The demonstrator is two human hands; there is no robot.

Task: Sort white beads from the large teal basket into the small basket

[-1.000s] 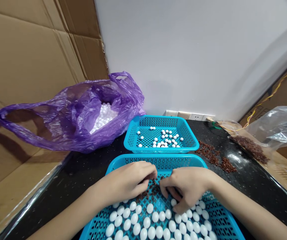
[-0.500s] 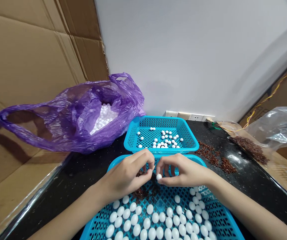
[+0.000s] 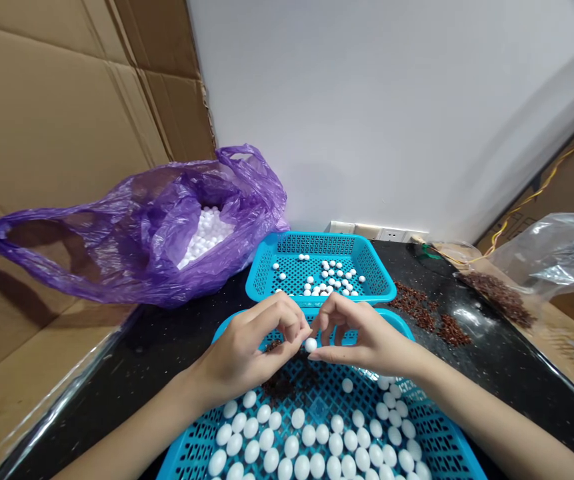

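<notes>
Ball [image 3: 311,345]: hold steady in right hand [image 3: 367,337], fingertips pinched, over near basket [image 3: 449,443]; left hand [image 3: 259,340] pinched alongside, contents hidden.

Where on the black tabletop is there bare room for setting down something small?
The tabletop looks free between the purple bag and left forearm, and between the brown bits and right forearm. The near basket is crowded with white balls.

Black counter [image 3: 131,387]: 2 baskets [image 3: 317,240], brown bits [image 3: 454,331].

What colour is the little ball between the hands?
The little ball is white, best seen in the head view.
</notes>
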